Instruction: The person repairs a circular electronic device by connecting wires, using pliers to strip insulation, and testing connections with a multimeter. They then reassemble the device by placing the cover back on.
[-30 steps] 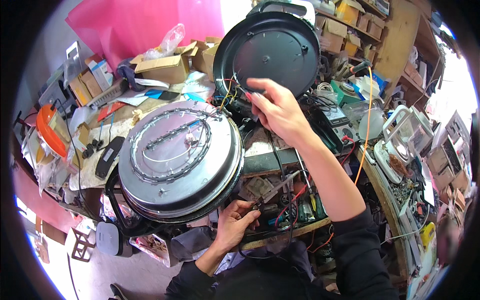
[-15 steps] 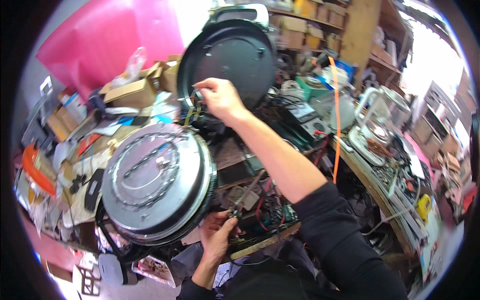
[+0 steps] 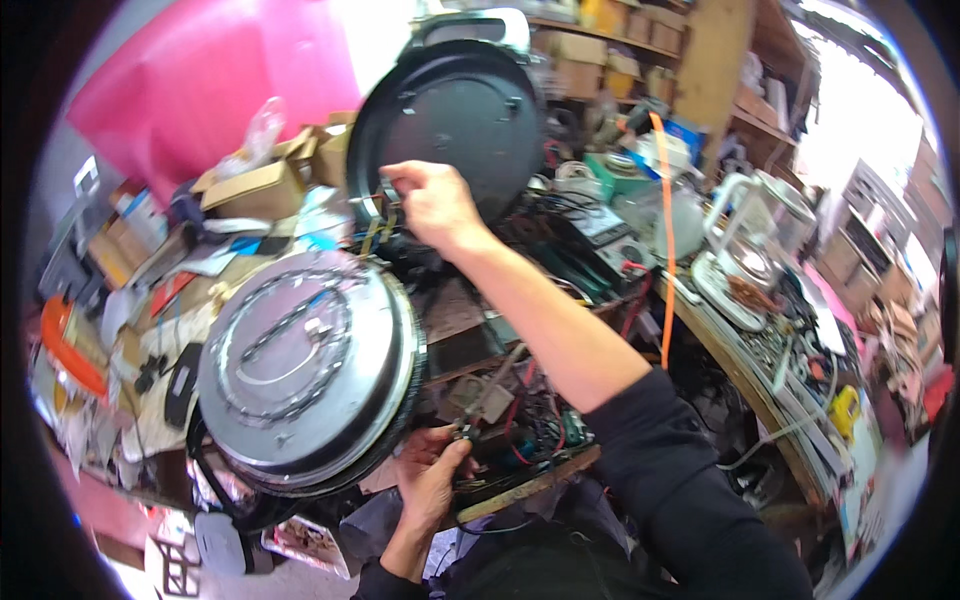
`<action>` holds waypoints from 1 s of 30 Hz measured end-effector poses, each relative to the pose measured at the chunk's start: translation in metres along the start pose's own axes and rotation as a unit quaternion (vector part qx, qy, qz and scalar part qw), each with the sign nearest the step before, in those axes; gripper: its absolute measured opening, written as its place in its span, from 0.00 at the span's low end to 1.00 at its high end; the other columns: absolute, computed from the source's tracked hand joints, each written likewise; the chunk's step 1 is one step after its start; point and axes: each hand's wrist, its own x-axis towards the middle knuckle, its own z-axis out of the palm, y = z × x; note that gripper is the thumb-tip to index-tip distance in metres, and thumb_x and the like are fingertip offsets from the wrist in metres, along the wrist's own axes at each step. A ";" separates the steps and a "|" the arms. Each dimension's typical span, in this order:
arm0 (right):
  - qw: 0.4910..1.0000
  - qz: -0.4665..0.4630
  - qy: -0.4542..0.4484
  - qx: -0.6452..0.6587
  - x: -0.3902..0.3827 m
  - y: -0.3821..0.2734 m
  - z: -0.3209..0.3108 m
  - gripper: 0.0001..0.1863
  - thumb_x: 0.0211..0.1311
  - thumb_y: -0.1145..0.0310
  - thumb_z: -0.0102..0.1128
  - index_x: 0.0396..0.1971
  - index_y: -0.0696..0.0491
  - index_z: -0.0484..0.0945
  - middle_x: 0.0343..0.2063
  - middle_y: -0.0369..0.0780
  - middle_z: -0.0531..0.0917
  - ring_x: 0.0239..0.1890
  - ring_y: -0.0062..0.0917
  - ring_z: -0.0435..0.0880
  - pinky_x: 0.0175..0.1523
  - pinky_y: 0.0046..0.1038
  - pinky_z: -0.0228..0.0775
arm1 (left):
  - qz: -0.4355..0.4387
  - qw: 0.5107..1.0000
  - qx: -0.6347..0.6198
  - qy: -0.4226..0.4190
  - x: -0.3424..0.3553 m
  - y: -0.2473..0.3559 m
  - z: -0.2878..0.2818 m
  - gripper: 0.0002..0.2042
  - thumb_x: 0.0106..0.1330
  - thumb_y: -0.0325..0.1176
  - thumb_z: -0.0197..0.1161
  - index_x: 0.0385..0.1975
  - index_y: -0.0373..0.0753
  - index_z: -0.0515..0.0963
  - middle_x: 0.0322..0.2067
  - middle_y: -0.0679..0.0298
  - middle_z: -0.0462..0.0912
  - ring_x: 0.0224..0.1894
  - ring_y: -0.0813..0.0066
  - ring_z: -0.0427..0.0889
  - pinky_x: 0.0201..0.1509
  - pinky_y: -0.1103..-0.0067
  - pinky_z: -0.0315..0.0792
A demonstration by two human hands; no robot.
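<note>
A round electric griddle lies opened out, with its silvery half (image 3: 300, 370) in front of me showing a dark sleeved wire ring and a thin white wire. Its black round half (image 3: 455, 125) stands tilted up behind. My right hand (image 3: 435, 205) reaches across to the lower left rim of the black half. Thumb and forefinger are pinched there by the yellow wires (image 3: 370, 235) joining the halves; what sits between the fingertips is too small to name. Low beside the silvery half, my left hand (image 3: 430, 470) is closed around a slim metal-shafted tool (image 3: 490, 390).
Tangled wires and small parts (image 3: 540, 430) fill the bench to the right of my left hand. An orange cord (image 3: 668, 250) hangs down in front of a blender-like appliance (image 3: 755, 235). Open cardboard boxes (image 3: 255, 190) stand at the back left.
The whole view has shifted slightly, moving the scene a little leftward. My hands keep nearly the same places, the right one still pinched at the wires and the left one still around the tool.
</note>
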 end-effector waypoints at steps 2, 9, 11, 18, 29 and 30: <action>0.994 0.054 -0.011 0.097 0.002 0.013 0.005 0.21 0.55 0.79 0.51 0.48 0.54 0.84 0.42 0.49 0.87 0.46 0.35 0.87 0.52 0.30 0.75 | 0.016 1.000 -0.013 -0.021 0.001 -0.005 -0.002 0.10 0.65 0.22 0.67 0.43 0.31 0.75 0.33 0.59 0.83 0.28 0.73 0.84 0.29 0.81 0.78; 0.996 0.019 -0.029 0.088 0.003 0.007 0.007 0.17 0.70 0.79 0.48 0.54 0.59 0.81 0.31 0.32 0.80 0.30 0.14 0.71 0.36 0.19 0.66 | 0.013 1.000 0.012 -0.021 -0.002 0.000 -0.003 0.11 0.65 0.24 0.68 0.44 0.31 0.75 0.31 0.59 0.83 0.28 0.75 0.84 0.29 0.82 0.78; 0.994 0.030 -0.033 0.095 0.001 0.005 0.006 0.17 0.70 0.79 0.48 0.54 0.59 0.81 0.31 0.32 0.80 0.30 0.14 0.71 0.36 0.19 0.66 | 0.019 1.000 0.004 -0.024 -0.001 -0.001 -0.003 0.11 0.65 0.24 0.68 0.44 0.31 0.74 0.31 0.59 0.83 0.27 0.75 0.84 0.29 0.82 0.78; 0.998 0.012 -0.054 0.041 -0.003 -0.011 0.001 0.14 0.69 0.75 0.56 0.51 0.55 0.83 0.25 0.33 0.80 0.27 0.14 0.73 0.34 0.20 0.67 | 0.007 1.000 -0.006 -0.029 0.000 0.000 -0.003 0.11 0.66 0.24 0.68 0.44 0.32 0.73 0.30 0.59 0.83 0.27 0.74 0.84 0.29 0.81 0.77; 0.929 -0.141 -0.203 -0.275 -0.008 -0.040 0.017 0.06 0.59 0.71 0.62 0.33 0.55 0.85 0.33 0.49 0.85 0.40 0.43 0.84 0.49 0.38 0.75 | 0.003 0.999 -0.039 -0.020 0.000 -0.002 -0.004 0.13 0.64 0.24 0.69 0.42 0.33 0.71 0.29 0.59 0.83 0.27 0.72 0.83 0.28 0.80 0.76; 0.925 -0.150 -0.196 -0.287 -0.008 -0.041 0.018 0.06 0.58 0.71 0.62 0.33 0.54 0.85 0.33 0.49 0.85 0.40 0.43 0.85 0.48 0.39 0.76 | 0.003 0.999 -0.037 -0.019 0.000 -0.003 -0.004 0.13 0.64 0.24 0.69 0.42 0.33 0.71 0.29 0.59 0.83 0.27 0.72 0.83 0.28 0.80 0.76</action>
